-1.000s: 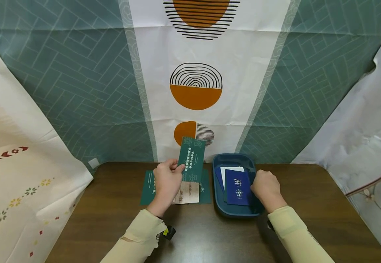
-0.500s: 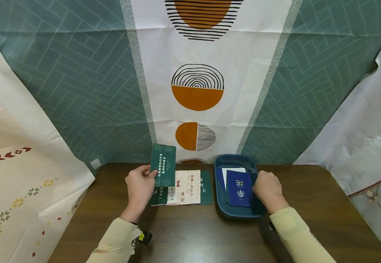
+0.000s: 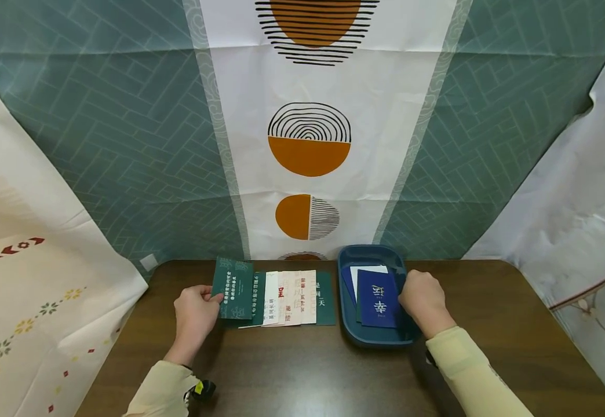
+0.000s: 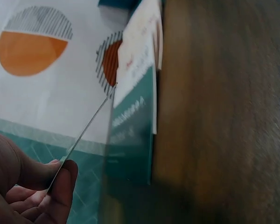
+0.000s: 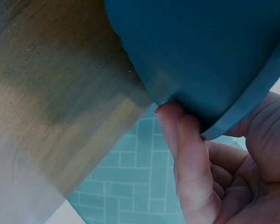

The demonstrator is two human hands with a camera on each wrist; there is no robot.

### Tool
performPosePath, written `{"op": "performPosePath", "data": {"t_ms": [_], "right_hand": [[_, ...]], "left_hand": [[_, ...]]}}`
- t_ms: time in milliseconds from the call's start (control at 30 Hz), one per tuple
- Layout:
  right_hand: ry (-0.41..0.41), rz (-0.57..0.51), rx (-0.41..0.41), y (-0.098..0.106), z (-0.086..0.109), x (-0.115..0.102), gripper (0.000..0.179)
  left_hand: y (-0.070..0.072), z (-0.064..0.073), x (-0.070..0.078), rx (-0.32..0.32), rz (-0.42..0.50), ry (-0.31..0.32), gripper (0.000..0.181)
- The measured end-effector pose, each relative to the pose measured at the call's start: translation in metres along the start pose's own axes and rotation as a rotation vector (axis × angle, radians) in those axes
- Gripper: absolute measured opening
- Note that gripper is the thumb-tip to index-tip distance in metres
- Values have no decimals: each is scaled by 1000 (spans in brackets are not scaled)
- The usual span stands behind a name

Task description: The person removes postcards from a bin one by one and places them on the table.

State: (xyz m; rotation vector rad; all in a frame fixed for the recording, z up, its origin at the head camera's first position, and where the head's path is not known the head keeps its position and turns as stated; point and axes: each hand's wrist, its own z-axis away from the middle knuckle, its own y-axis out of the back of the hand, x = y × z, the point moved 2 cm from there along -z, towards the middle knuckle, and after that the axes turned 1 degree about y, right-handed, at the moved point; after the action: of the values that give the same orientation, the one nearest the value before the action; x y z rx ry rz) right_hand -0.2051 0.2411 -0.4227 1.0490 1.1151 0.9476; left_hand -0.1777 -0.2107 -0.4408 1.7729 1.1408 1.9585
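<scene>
My left hand (image 3: 195,315) pinches a dark green card (image 3: 234,289) with white lettering by its left edge, at the left end of a row of overlapping cards. In the left wrist view that card is a thin line seen edge-on, tilted and apart from the row. The row has a green card (image 4: 130,140), cream cards with red and black print (image 3: 299,298), and a green card at its right end (image 3: 325,298). My right hand (image 3: 425,298) grips the right side of a blue plastic tray (image 3: 369,337), thumb and fingers on its rim.
Inside the tray lie a blue card with white characters (image 3: 379,296), a white card (image 3: 355,273) and others partly covered. A patterned cloth (image 3: 308,156) hangs behind the brown table (image 3: 281,370). Light fabric (image 3: 36,278) hangs at the left.
My left hand has carried the green card leftward and down, from above the middle of the row to its left end. The right hand and tray have stayed in place.
</scene>
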Motion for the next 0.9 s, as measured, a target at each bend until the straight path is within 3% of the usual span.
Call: {"op": "performPosePath", "data": {"t_ms": [400, 633, 900], "right_hand": [[-8, 6, 7, -1, 2, -1, 26], [-4, 6, 12, 0, 2, -2, 25], [-3, 6, 11, 2, 2, -3, 25]], "left_hand": [[-13, -8, -22, -47, -114, -41, 27], [-22, -10, -36, -70, -178, -7, 30], [-22, -11, -35, -93, -246, -9, 31]]}}
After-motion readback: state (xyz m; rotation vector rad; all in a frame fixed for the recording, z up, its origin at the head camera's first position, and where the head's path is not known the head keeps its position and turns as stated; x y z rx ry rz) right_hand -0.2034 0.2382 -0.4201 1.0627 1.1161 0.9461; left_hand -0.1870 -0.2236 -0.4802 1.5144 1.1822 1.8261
